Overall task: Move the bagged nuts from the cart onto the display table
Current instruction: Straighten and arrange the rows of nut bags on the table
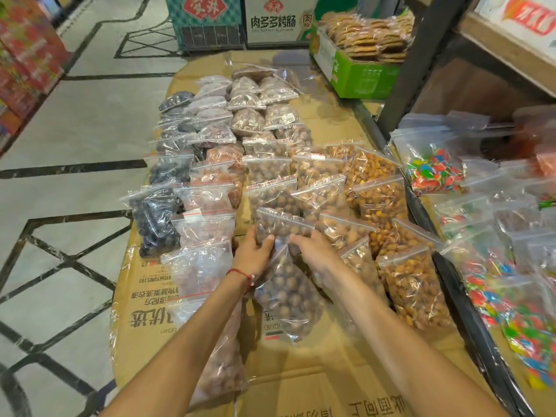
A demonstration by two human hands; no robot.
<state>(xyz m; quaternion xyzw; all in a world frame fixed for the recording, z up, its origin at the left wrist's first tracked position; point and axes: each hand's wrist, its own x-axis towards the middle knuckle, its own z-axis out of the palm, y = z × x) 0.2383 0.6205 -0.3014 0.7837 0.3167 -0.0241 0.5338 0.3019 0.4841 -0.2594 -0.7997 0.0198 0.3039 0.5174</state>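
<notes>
On the cardboard-covered table (pixel 301 371), near centre, a bag of round brown nuts (pixel 285 299) lies flat, its long axis running 12 to 6 o'clock and its mouth toward 12. The left hand (pixel 255 254) and right hand (pixel 314 251), close together, grip that far end. Bags of orange-brown nuts (pixel 415 284) lie at 3 o'clock.

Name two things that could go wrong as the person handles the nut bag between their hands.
The left hand and right hand are at the top of one bag of round nuts; if its seal is not fully shut, nuts could spill. Neighbouring bags overlap it, so moving it may pull their rows crooked.
</notes>
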